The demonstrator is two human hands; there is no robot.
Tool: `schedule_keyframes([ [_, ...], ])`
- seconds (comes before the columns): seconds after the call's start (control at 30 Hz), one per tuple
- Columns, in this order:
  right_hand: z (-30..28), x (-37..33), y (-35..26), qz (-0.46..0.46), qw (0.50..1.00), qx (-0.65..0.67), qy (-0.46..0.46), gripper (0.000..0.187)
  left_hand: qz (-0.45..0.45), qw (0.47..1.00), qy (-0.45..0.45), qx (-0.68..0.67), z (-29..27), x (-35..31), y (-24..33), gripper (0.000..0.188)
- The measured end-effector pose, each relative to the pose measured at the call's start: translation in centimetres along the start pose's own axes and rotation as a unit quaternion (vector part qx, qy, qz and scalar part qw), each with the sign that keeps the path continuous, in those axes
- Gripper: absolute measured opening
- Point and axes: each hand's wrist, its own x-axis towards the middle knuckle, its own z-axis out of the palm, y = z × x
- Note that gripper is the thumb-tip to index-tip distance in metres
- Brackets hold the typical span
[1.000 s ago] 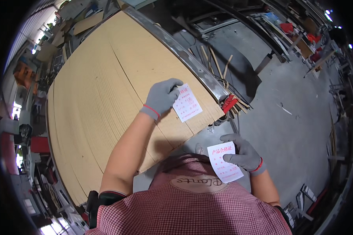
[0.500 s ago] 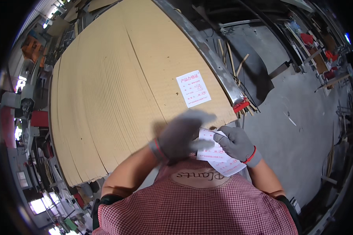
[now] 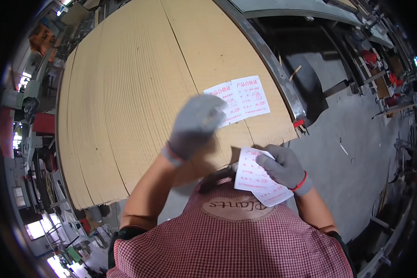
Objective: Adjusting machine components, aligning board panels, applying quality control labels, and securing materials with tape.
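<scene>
My right hand (image 3: 285, 169), in a grey glove with a red-edged cuff, grips printed paper slips (image 3: 252, 169) in front of my apron, thumb on top. The slips are white with red print, fanned out, the lower one sticking out below. My left hand (image 3: 194, 125), gloved in grey too, is over the tan corrugated cardboard (image 3: 125, 97), blurred, its fingers bent. It partly covers a white slip (image 3: 224, 90) on the cardboard; whether it pinches that slip cannot be made out. A similar slip (image 3: 252, 97) lies flat right beside it, near the cardboard's right edge.
A metal rail (image 3: 275, 67) runs along the right side of the cardboard, with a red piece (image 3: 299, 123) at its near end. Grey floor (image 3: 352, 139) lies to the right, with thin strips and dark sheet material. Cluttered shelves and machinery stand at the far left.
My left hand has moved from beside the right hand up and left over the cardboard. A second slip now shows there beside the first. My right hand still holds its slips.
</scene>
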Motion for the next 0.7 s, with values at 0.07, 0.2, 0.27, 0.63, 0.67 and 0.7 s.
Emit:
schedule_keyframes([
  [0.07, 1.6, 0.6, -1.8, -0.023, 1.000, 0.004, -0.008, 0.030, -0.152, 0.940, -0.028, -0.304, -1.8, 0.6, 5.3, 0.032],
  [0.2, 2.5, 0.4, -3.1, -0.022, 0.993, -0.063, -0.099, 0.024, -0.218, 0.914, -0.092, -0.331, -2.5, -3.0, 4.8, 0.030],
  [0.27, 3.1, -0.4, -3.2, -0.078, 0.986, 0.127, -0.071, 0.018, -0.243, 0.941, -0.046, -0.230, -3.1, -3.6, 1.5, 0.029],
  [0.63, 8.9, 1.0, -3.2, -0.037, 0.999, -0.028, -0.028, 0.026, -0.199, 0.945, -0.013, -0.261, -6.8, -6.4, 5.7, 0.029],
  [0.67, 9.5, 0.9, -3.8, -0.040, 0.998, -0.023, -0.039, 0.026, -0.198, 0.935, -0.065, -0.288, -6.9, -7.5, 6.3, 0.029],
  [0.7, 9.2, 0.6, -4.2, -0.022, 0.995, -0.041, -0.086, 0.021, -0.196, 0.922, -0.116, -0.314, -6.9, -8.5, 6.3, 0.029],
])
